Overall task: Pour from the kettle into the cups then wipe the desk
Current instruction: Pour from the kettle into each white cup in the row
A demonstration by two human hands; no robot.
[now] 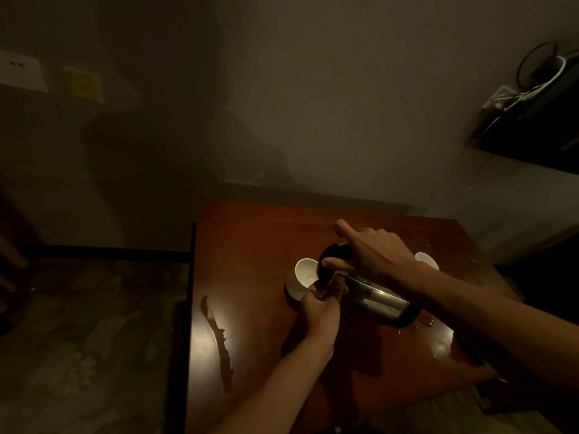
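The kettle point(376, 297) has a polished, mirror-bright metal body and a duller black top, seemingly plastic. The cup point(302, 277) at that top and the second cup point(426, 260) behind the kettle look like smooth white glazed ceramic. Under the kettle, the desk point(250, 239) is glossy varnished red-brown wood.

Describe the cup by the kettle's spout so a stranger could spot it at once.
On the red-brown desk, a steel kettle lies tipped under the right hand. The white cup sits at its black top end, on the left, held by the left hand. The other cup is beyond the right wrist, away from the spout.
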